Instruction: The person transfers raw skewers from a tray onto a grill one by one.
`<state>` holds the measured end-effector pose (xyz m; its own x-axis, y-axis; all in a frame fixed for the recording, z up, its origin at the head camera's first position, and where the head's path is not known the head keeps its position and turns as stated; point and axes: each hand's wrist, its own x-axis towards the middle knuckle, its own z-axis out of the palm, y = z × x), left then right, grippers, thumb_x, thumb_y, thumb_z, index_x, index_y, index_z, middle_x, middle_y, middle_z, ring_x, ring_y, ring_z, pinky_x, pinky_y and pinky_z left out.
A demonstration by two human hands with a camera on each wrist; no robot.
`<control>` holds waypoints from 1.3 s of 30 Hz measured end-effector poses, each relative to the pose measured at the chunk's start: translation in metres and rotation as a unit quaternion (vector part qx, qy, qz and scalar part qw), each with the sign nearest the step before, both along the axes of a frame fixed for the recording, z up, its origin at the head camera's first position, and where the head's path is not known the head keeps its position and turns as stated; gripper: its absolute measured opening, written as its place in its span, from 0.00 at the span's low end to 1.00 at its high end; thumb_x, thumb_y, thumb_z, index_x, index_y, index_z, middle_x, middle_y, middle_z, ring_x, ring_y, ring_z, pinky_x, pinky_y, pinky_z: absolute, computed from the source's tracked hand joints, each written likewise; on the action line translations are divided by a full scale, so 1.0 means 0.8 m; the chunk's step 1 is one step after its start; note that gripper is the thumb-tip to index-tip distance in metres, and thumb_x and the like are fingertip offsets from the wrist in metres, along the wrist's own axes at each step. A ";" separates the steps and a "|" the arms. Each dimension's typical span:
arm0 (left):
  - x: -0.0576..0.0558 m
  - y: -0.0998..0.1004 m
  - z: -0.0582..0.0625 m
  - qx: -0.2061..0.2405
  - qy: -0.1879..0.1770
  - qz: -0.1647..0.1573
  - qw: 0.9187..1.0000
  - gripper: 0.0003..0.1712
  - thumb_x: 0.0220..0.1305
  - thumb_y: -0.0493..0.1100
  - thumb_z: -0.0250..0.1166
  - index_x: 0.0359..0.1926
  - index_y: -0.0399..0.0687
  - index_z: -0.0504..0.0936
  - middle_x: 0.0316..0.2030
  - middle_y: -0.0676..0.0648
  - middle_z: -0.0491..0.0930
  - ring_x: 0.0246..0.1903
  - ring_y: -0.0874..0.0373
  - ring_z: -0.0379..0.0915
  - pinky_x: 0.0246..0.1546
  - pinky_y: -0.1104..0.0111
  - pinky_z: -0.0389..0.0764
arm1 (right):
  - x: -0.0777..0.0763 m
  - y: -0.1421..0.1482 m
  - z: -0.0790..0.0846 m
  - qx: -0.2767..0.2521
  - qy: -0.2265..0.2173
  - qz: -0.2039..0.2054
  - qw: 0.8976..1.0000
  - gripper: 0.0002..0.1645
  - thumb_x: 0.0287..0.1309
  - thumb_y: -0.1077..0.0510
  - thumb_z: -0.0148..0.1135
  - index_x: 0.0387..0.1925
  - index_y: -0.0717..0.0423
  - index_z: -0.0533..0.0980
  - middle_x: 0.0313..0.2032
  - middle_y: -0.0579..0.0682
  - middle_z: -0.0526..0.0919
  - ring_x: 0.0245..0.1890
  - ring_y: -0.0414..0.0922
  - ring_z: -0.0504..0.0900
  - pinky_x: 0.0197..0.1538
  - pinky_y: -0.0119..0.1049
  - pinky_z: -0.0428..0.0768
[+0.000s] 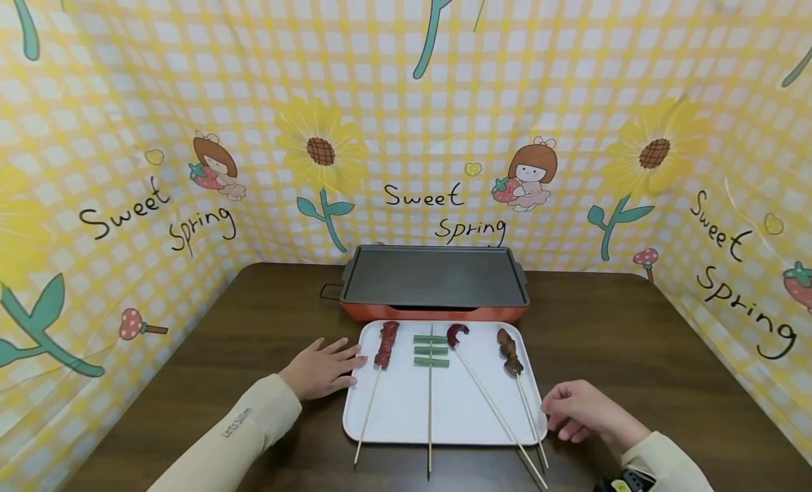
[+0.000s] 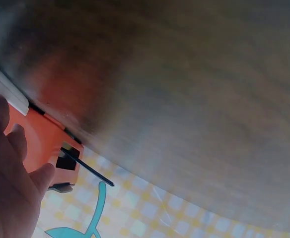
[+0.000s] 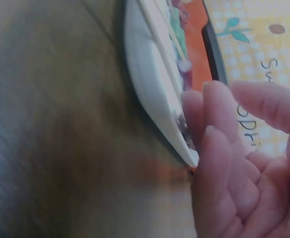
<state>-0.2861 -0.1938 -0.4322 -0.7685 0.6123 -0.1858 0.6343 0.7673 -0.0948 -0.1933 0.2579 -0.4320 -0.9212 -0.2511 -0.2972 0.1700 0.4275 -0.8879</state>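
A white tray (image 1: 387,414) carries skewers: red meat (image 1: 386,345) at the left, green vegetable pieces (image 1: 431,351) in the middle, a dark red curled piece (image 1: 457,335) right of them, and brown meat (image 1: 509,352) at the far right. Their bare stick ends reach past the tray's near edge. My left hand (image 1: 325,369) lies spread, its fingertips at the tray's left rim. Beside the right rim is my right hand (image 1: 586,409), fingers loosely bent and holding nothing. In the right wrist view those fingers (image 3: 219,173) partly hide the tray's corner.
Directly behind the tray stands an orange griddle with a dark flat plate (image 1: 438,277). A thin wire handle (image 1: 329,292) juts from its left side. Yellow checked cloth (image 1: 406,125) hangs along the back and sides of the brown wooden table (image 1: 254,323).
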 end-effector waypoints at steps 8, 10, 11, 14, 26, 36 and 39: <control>-0.002 -0.002 -0.002 0.016 0.000 -0.011 1.000 0.29 0.71 0.58 0.49 0.68 0.54 0.69 0.68 0.47 0.64 0.68 0.44 0.55 0.61 0.41 0.57 | 0.005 -0.012 -0.012 -0.011 -0.010 0.005 1.000 0.06 0.55 0.62 0.61 0.30 0.63 0.77 0.18 0.47 0.80 0.15 0.35 0.76 0.20 0.28 0.75; -0.002 -0.004 -0.001 0.019 -0.004 -0.010 1.000 0.30 0.71 0.59 0.49 0.68 0.54 0.69 0.68 0.47 0.64 0.68 0.43 0.55 0.61 0.40 0.57 | 0.006 -0.016 -0.013 -0.003 -0.007 0.003 1.000 0.05 0.53 0.63 0.61 0.28 0.63 0.78 0.17 0.46 0.79 0.14 0.34 0.75 0.20 0.27 0.74; -0.002 -0.004 -0.001 0.019 -0.006 -0.010 1.000 0.30 0.71 0.59 0.49 0.68 0.54 0.69 0.68 0.47 0.64 0.68 0.43 0.56 0.61 0.40 0.57 | 0.006 -0.018 -0.014 0.001 -0.007 0.002 1.000 0.05 0.51 0.63 0.61 0.27 0.63 0.78 0.16 0.46 0.78 0.14 0.34 0.75 0.19 0.27 0.74; 0.000 -0.003 0.004 0.014 -0.013 -0.010 1.000 0.30 0.71 0.60 0.48 0.68 0.54 0.68 0.68 0.46 0.64 0.68 0.42 0.56 0.60 0.39 0.57 | 0.008 -0.023 -0.013 0.009 -0.009 -0.002 1.000 0.04 0.49 0.64 0.60 0.26 0.63 0.79 0.15 0.45 0.77 0.13 0.33 0.74 0.18 0.26 0.73; -0.002 0.001 0.006 -0.001 -0.016 -0.006 1.000 0.32 0.68 0.61 0.50 0.69 0.55 0.68 0.68 0.46 0.64 0.68 0.42 0.55 0.61 0.40 0.56 | 0.014 -0.032 -0.016 0.029 -0.008 -0.009 1.000 0.08 0.47 0.63 0.66 0.22 0.57 0.73 0.12 0.45 0.74 0.10 0.34 0.72 0.16 0.26 0.68; -0.004 0.003 0.007 -0.015 -0.020 -0.003 1.000 0.32 0.68 0.62 0.50 0.69 0.57 0.67 0.68 0.48 0.64 0.68 0.43 0.55 0.62 0.41 0.55 | 0.015 -0.026 -0.016 -0.013 -0.004 0.016 1.000 0.05 0.48 0.66 0.63 0.23 0.61 0.75 0.12 0.44 0.74 0.11 0.33 0.72 0.18 0.26 0.71; -0.006 0.004 0.007 -0.023 -0.023 0.003 0.999 0.32 0.68 0.62 0.51 0.69 0.58 0.67 0.68 0.49 0.64 0.68 0.44 0.54 0.63 0.41 0.55 | 0.014 -0.023 -0.019 -0.023 -0.004 0.020 1.000 0.04 0.48 0.68 0.62 0.22 0.63 0.75 0.12 0.44 0.74 0.12 0.33 0.72 0.18 0.26 0.72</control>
